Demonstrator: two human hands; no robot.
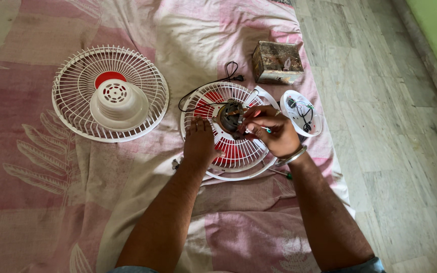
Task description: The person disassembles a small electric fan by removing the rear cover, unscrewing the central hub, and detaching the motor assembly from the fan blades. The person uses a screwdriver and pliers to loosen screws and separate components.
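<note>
Fan half stripped: front grille [110,93] off at left. Left hand [199,144] flat, holding nothing, steadies rear grille [228,132]; right hand [274,132] pinches motor [230,116]. Reassembly remains.

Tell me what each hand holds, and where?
The right hand pinches a small tool, by its handle, at the motor. The left hand holds nothing, resting on the grille.

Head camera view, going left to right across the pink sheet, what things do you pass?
White round wire fan grille with a white domed cover on it → left hand pressing on the second white fan grille with red blades → right hand at the motor → small round white housing with wires.
</note>
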